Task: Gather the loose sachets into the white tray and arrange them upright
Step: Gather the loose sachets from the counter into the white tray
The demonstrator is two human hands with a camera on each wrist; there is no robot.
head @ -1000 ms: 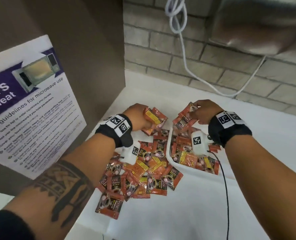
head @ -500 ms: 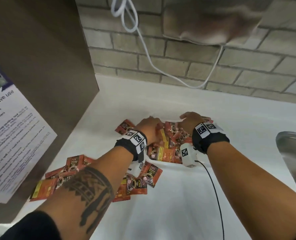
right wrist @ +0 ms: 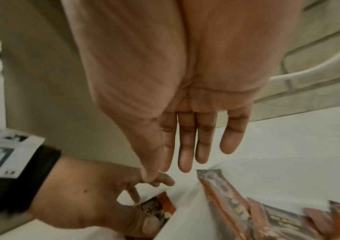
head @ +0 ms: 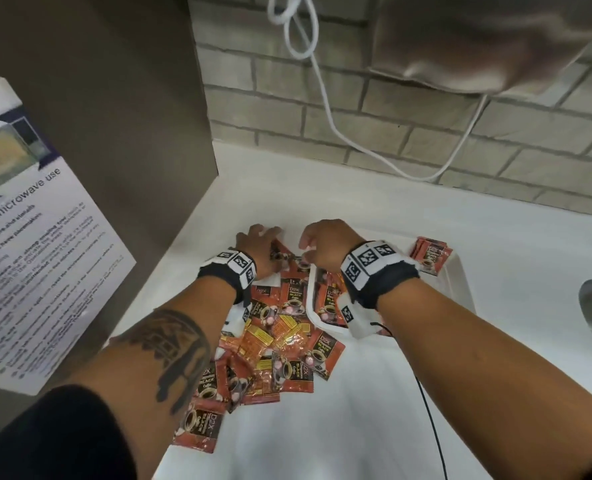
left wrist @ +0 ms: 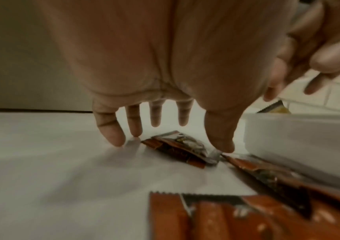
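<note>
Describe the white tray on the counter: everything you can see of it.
The white tray is a shallow, rounded-corner rectangular dish, seemingly of smooth plastic, with a low wall and thin raised rim. It sits flat on the white counter, right of the loose pile of red-orange coffee sachets. Inside, a few sachets lie at its near end and a small bunch leans at its far corner. The right hand hovers over its far-left corner; the right forearm hides its middle.
</note>
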